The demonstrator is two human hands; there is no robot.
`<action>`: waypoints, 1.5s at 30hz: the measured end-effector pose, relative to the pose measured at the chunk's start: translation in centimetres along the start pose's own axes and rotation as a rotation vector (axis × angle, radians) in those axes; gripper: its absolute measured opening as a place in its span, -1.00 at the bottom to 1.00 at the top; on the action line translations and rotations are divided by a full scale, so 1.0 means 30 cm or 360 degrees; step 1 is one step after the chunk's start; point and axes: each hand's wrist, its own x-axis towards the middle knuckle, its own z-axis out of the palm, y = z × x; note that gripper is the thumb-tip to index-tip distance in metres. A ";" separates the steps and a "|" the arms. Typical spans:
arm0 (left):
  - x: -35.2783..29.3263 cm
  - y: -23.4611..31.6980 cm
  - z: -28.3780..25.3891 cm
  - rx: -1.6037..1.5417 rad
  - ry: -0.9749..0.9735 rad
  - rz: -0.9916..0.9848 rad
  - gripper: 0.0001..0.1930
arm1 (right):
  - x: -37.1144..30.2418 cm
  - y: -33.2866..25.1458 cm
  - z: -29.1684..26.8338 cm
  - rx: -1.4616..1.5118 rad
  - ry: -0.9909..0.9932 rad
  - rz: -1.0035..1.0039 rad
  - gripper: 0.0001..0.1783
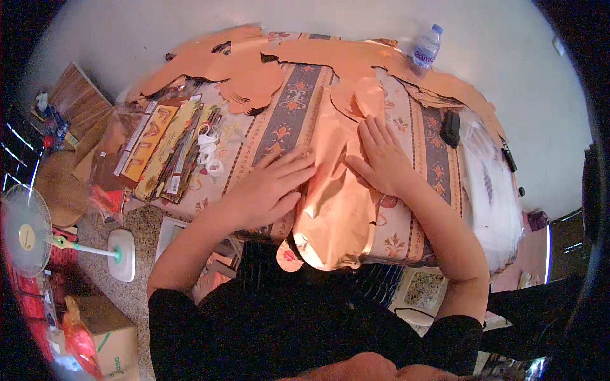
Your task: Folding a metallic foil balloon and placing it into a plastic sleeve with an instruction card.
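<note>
Head view: on the patterned tablecloth [298, 89], the orange sheet [333, 216] is laid with its long axis near-to-far. Its left edge is met by the left hand [273, 189], fingers slightly spread; its right side is overlapped more by the right hand [383, 164], fingers close, thumb apart.

A blue-capped plastic bottle [427, 48] stands toward the back right of the patterned tablecloth [293, 101]; translucent plastic sheeting [492, 203] lies nearer, at right; a white electric fan [27, 236] stands on the speckled floor [146, 223], left, near a cardboard box [121, 350]
</note>
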 end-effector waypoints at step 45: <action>-0.144 0.122 0.050 -0.0164 0.0097 0.0403 -0.50 | -0.003 -0.007 -0.041 0.0037 -0.0135 -0.0006 -0.01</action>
